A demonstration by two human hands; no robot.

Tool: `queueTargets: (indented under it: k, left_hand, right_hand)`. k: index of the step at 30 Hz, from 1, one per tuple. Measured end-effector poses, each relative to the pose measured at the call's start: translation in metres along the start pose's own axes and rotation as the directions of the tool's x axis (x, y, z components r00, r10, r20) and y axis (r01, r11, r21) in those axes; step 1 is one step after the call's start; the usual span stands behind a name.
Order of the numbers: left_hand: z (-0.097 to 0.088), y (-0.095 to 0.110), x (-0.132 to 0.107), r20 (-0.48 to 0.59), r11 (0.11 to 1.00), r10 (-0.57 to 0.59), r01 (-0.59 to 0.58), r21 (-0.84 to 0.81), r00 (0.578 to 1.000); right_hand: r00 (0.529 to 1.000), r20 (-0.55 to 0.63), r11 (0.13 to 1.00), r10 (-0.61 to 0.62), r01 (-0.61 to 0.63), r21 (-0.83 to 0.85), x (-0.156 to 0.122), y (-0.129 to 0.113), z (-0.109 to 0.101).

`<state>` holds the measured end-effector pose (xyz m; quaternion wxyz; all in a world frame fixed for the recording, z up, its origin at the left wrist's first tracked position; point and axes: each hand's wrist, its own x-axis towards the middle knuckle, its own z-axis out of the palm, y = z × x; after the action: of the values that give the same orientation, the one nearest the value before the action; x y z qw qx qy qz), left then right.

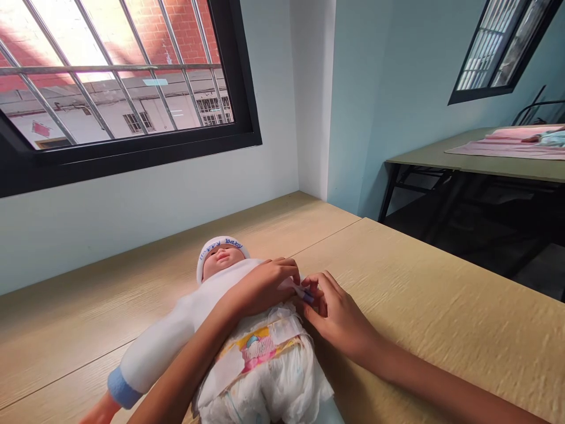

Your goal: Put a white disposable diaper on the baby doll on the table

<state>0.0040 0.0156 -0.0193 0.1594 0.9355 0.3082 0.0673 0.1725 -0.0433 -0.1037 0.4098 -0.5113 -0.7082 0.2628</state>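
A baby doll (223, 259) lies on its back on the wooden table, in a white cap with blue lettering. It wears a white shirt (163, 330) with a blue cuff on the outstretched sleeve, and a white diaper (265, 347) with a coloured front panel. Across the doll's torso reaches my left hand (269, 282), its curled fingers closed on the shirt's white cloth at the doll's side. Facing it, my right hand (333, 309) pinches a small bluish-purple edge of the same shirt. The fingertips partly hide that edge, so I cannot tell which part it is.
The light wooden tabletop (424, 306) has seams between its boards and meets the wall at the back. Above it is a barred window (247, 118) with a black frame. A second table (424, 154) at the right carries pink striped cloth (485, 147).
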Motion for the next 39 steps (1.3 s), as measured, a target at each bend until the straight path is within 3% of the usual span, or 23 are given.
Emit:
queueTargets:
  k: [8,12,14,16,18,20,27,33,39]
  left_hand:
    - [-0.001,0.002,0.0,0.025,1.0,0.031,-0.031,-0.007,0.999]
    - [0.0,0.002,0.0,0.053,0.999,0.033,-0.032,-0.013,0.998]
    - [0.002,0.002,0.001,0.056,1.0,0.015,-0.013,-0.019,0.998]
    - [0.003,0.001,0.0,0.048,1.0,-0.001,0.002,-0.026,0.999]
    - [0.003,0.0,0.0,0.037,0.999,-0.025,0.026,-0.028,0.999]
    - [0.004,-0.001,-0.001,0.035,0.998,-0.057,0.058,-0.025,0.998]
    - [0.007,-0.006,-0.002,0.025,0.997,-0.075,0.076,-0.017,0.997]
    - [0.009,-0.008,-0.002,-0.015,0.997,-0.077,0.077,0.016,0.997]
    - [0.008,-0.006,-0.003,0.001,0.999,-0.027,0.027,0.04,1.0]
  right_hand:
    - [0.999,0.042,0.979,-0.028,0.036,-0.202,-0.001,0.006,-0.002]
    - [0.995,0.084,0.985,-0.049,0.062,-0.161,0.002,0.01,-0.003]
    - [0.993,0.117,0.996,0.025,-0.015,-0.088,0.005,0.014,-0.003]
    - [0.97,0.176,0.984,0.171,-0.176,0.017,0.01,0.02,-0.003]
    - [0.926,0.246,0.933,0.287,-0.328,0.145,0.015,0.026,-0.005]
    - [0.902,0.282,0.883,0.328,-0.399,0.248,0.021,0.031,-0.008]
    - [0.814,0.431,0.83,0.389,-0.512,0.218,0.035,0.04,-0.023]
    - [0.79,0.507,0.819,0.345,-0.517,0.249,0.04,0.045,-0.028]
    - [0.743,0.552,0.778,0.379,-0.579,0.246,0.041,0.041,-0.029]
